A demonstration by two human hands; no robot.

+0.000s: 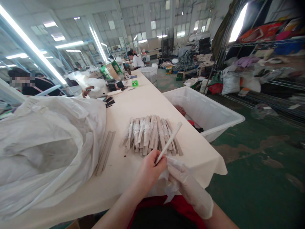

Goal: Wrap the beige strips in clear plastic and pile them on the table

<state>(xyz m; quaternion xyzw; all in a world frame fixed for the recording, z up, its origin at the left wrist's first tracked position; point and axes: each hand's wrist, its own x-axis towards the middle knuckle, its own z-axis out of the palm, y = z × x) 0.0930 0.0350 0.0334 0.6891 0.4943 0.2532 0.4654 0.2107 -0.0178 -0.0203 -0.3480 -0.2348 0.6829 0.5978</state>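
Observation:
My left hand (152,168), bare, is closed around the lower end of a thin pale strip (170,140), which points up and to the right. Close beside it, my right hand (181,176) wears a whitish glove and pinches a piece of thin clear plastic film (172,190) that hangs below the fingers. Just beyond both hands lies a pile of similar strips (147,133), many with plastic wrapped round their middles. A few loose strips (105,154) lie to the left of the pile.
A big white sack (47,143) covers the left of the cloth-covered table (147,90). At its right edge stands a white plastic bin (224,117) with dark and red items inside. A small green box (135,83) sits farther back. People work at the left and far back.

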